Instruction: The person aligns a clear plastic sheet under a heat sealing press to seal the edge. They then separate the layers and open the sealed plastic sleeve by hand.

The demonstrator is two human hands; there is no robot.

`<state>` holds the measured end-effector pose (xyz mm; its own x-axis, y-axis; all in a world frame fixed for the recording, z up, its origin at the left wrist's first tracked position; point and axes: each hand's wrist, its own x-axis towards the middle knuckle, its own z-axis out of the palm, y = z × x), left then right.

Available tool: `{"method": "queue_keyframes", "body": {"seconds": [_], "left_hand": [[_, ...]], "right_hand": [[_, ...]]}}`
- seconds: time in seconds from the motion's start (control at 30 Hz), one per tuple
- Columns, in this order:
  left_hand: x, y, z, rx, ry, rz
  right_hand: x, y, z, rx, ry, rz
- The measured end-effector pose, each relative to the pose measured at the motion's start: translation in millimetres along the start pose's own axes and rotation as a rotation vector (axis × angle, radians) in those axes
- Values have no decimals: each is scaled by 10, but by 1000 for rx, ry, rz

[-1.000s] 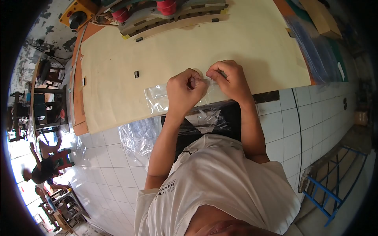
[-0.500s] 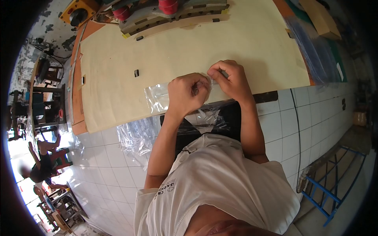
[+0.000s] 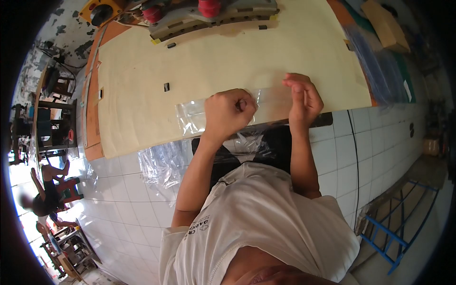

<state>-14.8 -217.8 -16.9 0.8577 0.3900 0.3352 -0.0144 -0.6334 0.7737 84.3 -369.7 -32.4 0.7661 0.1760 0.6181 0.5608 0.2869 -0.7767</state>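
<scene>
A clear plastic strip or bag (image 3: 192,118) lies along the near edge of the pale-yellow-covered table (image 3: 137,109), its shine showing on both sides of my left hand. My left hand (image 3: 229,113) is curled into a fist over the middle of this plastic, with the thumb bent in against the fingers; the exact pinch is hidden. At the plastic's right end is my right hand (image 3: 305,100), fingers loosely bent and apart from the thumb, with nothing visible between them. Whether it touches the plastic's edge is unclear.
A machine bar with red knobs (image 3: 209,7) stands at the table's far side. Small dark blocks (image 3: 166,87) sit on the yellow sheet. Clear plastic (image 3: 164,164) hangs below the near edge. Blue plastic sheets (image 3: 375,66) lie right. Another person (image 3: 45,202) sits far left.
My right hand has moved right, away from my left hand, and its fingers have loosened. More of the clear plastic now shows between the hands. My left hand stays nearly in place.
</scene>
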Motion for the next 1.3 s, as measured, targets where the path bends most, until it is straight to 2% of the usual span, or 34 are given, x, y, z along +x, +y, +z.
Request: {"method": "queue_keyframes", "body": {"seconds": [0.03,0.07,0.1,0.2,0.23,0.3,0.33,0.4,0.5,0.57,0.63,0.67,0.7,0.77,0.83,0.9,0.93,1.0,1.07,1.13,1.3], "left_hand": [[4,-7,8,5,10,3],[8,-21,6,8,19,5],[3,-36,1,10,-7,-10],[3,-40,-3,23,-29,-16],[8,-37,-1,30,-30,-4],[12,-37,-4,45,-35,2],[15,-36,-4,60,-39,5],[6,-52,5,36,-31,11],[-16,-31,2,-29,28,19],[-52,-25,-13,-68,88,27],[-171,-23,-31,-82,187,202],[-250,-1,-58,-43,209,431],[-337,23,-67,-87,151,580],[-557,105,-116,-254,-187,593],[-817,120,-75,-470,-575,200],[-1031,-165,86,-445,-839,49],[-1207,-374,191,-437,-849,57],[-1550,-867,386,-273,-720,72],[-1842,-1271,419,-126,-769,47],[-1822,-1130,199,-186,-956,-227],[-1951,-1154,120,-269,-1069,-254]], "right_hand": [[-12,-35,-16,3,84,58],[-42,18,-99,-141,77,66],[-34,7,-141,-135,73,63],[-3,-86,-226,-406,-105,-5],[14,-148,-221,-406,-104,-7],[26,-256,-215,-575,-292,-93],[9,-281,-208,-578,-290,-97],[-32,-307,-165,-590,-463,-170],[-135,-191,-84,-623,-536,-99],[-158,-163,-72,-669,-527,-153],[-160,-160,-79,-651,-512,-148],[-168,-156,-82,-647,-510,-154],[-163,-149,-89,-635,-510,-146],[-157,-143,-91,-628,-493,-136],[-166,-145,-84,-619,-480,-137],[-168,-124,-77,-625,-462,-143],[-167,-113,-80,-630,-456,-150],[-176,-102,-93,-647,-449,-153],[-154,-125,-82,-638,-439,-160],[-130,-152,-67,-637,-424,-162],[-117,-143,-40,-601,-408,-158]]}}
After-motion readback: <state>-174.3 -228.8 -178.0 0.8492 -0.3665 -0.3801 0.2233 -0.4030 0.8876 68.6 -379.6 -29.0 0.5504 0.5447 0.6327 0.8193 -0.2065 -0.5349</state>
